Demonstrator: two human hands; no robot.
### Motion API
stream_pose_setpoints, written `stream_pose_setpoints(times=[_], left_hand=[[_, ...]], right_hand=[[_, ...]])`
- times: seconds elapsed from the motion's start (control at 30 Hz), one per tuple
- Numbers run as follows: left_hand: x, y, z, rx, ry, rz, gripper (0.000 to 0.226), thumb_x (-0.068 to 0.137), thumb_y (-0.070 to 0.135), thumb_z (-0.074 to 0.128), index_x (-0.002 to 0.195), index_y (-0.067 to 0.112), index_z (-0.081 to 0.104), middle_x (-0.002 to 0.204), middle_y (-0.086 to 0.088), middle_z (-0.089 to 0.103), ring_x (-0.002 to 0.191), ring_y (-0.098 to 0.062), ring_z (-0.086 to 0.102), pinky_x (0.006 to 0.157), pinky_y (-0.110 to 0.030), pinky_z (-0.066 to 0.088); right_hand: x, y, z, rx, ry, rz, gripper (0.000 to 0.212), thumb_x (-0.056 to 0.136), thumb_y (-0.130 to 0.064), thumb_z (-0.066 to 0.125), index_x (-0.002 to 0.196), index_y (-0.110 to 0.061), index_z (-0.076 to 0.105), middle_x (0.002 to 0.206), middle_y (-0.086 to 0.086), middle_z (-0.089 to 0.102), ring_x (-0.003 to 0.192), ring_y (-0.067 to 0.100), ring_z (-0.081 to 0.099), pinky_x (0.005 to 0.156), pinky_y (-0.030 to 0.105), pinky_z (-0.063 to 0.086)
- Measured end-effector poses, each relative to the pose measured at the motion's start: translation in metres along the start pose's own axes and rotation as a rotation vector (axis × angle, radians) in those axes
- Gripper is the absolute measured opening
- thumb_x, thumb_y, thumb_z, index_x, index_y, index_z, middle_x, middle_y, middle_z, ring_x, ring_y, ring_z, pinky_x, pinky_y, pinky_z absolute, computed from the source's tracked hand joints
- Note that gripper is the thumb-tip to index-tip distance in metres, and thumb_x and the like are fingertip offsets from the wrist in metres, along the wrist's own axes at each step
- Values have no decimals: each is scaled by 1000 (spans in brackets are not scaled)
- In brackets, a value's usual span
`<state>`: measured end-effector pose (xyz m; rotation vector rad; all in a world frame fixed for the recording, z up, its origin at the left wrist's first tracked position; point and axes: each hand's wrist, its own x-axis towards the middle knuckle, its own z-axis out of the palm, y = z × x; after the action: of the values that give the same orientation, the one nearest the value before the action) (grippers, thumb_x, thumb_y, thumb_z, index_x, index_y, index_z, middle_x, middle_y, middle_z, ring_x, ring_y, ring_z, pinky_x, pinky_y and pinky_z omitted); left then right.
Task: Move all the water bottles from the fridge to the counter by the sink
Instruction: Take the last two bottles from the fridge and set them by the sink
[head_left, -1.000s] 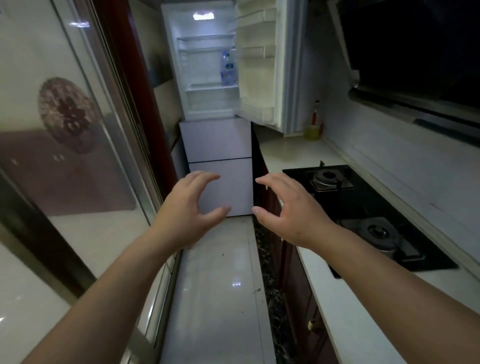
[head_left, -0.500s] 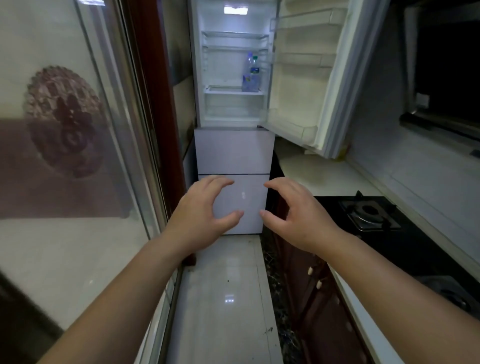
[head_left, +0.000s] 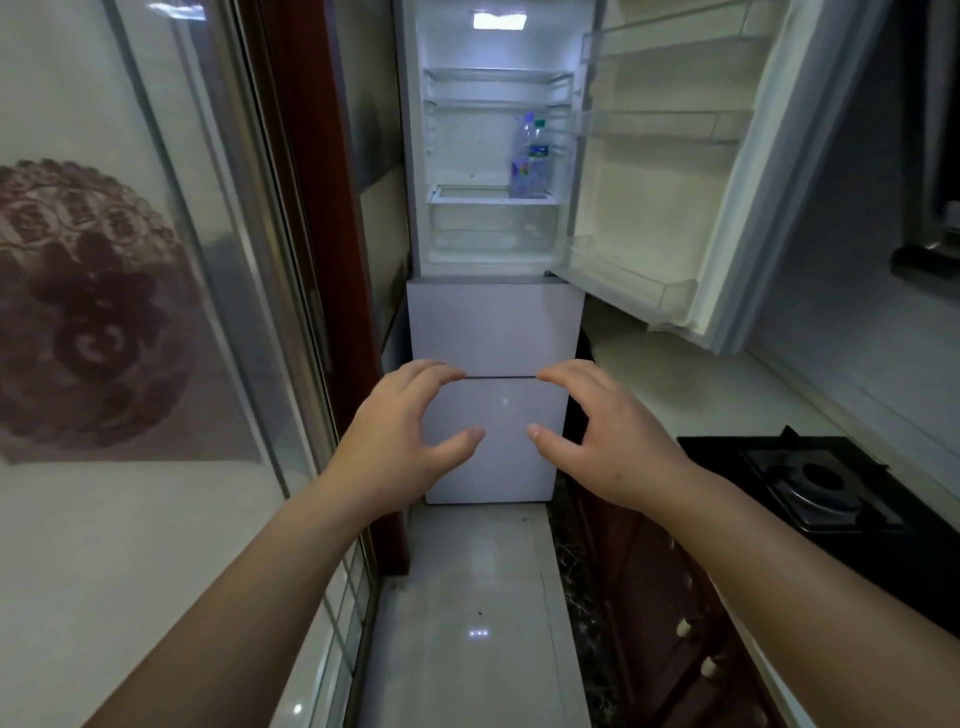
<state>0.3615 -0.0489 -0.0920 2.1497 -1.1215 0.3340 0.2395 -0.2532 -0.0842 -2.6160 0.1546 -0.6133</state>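
1. Both arms are out in front, and the left hand (head_left: 400, 441) hangs in mid-air with fingers bent and thumb spread, a loose claw holding nothing.
2. The right hand (head_left: 613, 436) mirrors it just beside, thumb tips facing each other with a gap between them; it too is released and grips nothing.
3. Straight beyond the two hands stands the fridge (head_left: 496, 332), its upper compartment lit from inside and its lower drawers closed.
4. Up above the hands and a touch towards the right one, the water bottles (head_left: 529, 158) stand upright on a glass shelf, at the shelf's right end close to the hinge side.
5. They look like two clear bottles pressed close together, one with a green cap, though the glare makes the count hard to call.
6. The fridge door (head_left: 691, 171) swings wide open above and beyond the right hand, its door racks showing.
7. Under that door, past the right hand, runs the pale counter (head_left: 691, 384), well apart from the bottles.
8. Out to the right of the right wrist sits a black gas hob (head_left: 815, 483) set into that counter.
9. Below the right forearm are dark red cabinets (head_left: 654, 597) with small pale knobs.
10. Off to the left of the left arm stretches a glass sliding door (head_left: 156, 312) carrying a round brownish pattern.
11. Beneath both forearms lies glossy white floor tile (head_left: 467, 623).
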Motion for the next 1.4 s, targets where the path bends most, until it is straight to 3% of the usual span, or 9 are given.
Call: stream_pose_setpoints(times=[0.1, 0.3, 0.47, 0.57, 0.67, 0.77, 0.93, 1.1, 1.4], left_hand=[[39, -16, 18, 31, -11, 4, 62, 82, 53, 67, 136, 27, 52, 141, 10, 47, 132, -8, 39, 105, -23, 27], [141, -44, 54, 84, -28, 8, 60, 84, 49, 69, 136, 25, 53, 142, 7, 47, 134, -10, 39, 105, -22, 26], [227, -57, 81, 107, -16, 19, 61, 81, 44, 74, 135, 23, 54, 143, 2, 49, 134, -15, 41, 108, -28, 30], [263, -65, 93, 93, -10, 38, 63, 79, 50, 69, 133, 21, 55, 141, 1, 50, 133, -17, 44, 110, -34, 35], [291, -77, 101, 70, -1, 46, 67, 78, 58, 62, 134, 22, 53, 137, 3, 52, 128, -16, 48, 106, -37, 41], [319, -94, 106, 50, -3, 42, 65, 83, 51, 68, 138, 22, 49, 137, 4, 52, 126, -14, 48, 105, -34, 41], [362, -132, 120, 50, 8, 68, 52, 86, 44, 69, 132, 22, 57, 138, 6, 51, 129, -10, 44, 104, -24, 31], [417, -187, 135, 7, 17, 98, 62, 80, 60, 55, 130, 22, 58, 134, 5, 55, 124, -11, 49, 104, -30, 39], [547, -289, 147, -88, 23, 159, 59, 79, 57, 55, 127, 22, 60, 132, 4, 58, 122, -15, 51, 104, -35, 40]], right_hand=[[39, 27, 10, 27, 15, -16, 55, 88, -47, 62, 138, -27, 47, 137, -12, 46, 126, 8, 44, 105, 35, 41], [133, 91, 14, 86, 52, -44, 53, 89, -45, 62, 136, -25, 50, 134, -11, 48, 126, 7, 44, 104, 30, 39], [203, 144, 2, 84, 37, -73, 54, 89, -46, 61, 137, -24, 49, 135, -9, 48, 126, 10, 44, 106, 36, 40], [236, 165, -1, 96, 51, -67, 55, 88, -47, 61, 137, -24, 49, 137, -10, 47, 127, 9, 43, 107, 35, 39], [261, 178, 2, 94, 40, -76, 61, 83, -56, 53, 136, -25, 50, 134, -11, 47, 123, 8, 45, 104, 34, 41], [287, 191, 7, 82, 7, -88, 59, 85, -53, 55, 136, -24, 50, 134, -11, 47, 123, 7, 45, 105, 34, 40], [335, 211, 26, 36, -43, -80, 53, 90, -47, 60, 138, -27, 48, 138, -13, 45, 126, 6, 43, 106, 33, 39], [398, 226, 48, -26, -36, -51, 51, 90, -46, 61, 136, -27, 50, 132, -16, 46, 121, 5, 44, 101, 26, 37], [541, 234, 88, -105, 64, 20, 47, 87, -46, 64, 130, -31, 53, 121, -23, 44, 106, -2, 45, 91, 22, 40]])
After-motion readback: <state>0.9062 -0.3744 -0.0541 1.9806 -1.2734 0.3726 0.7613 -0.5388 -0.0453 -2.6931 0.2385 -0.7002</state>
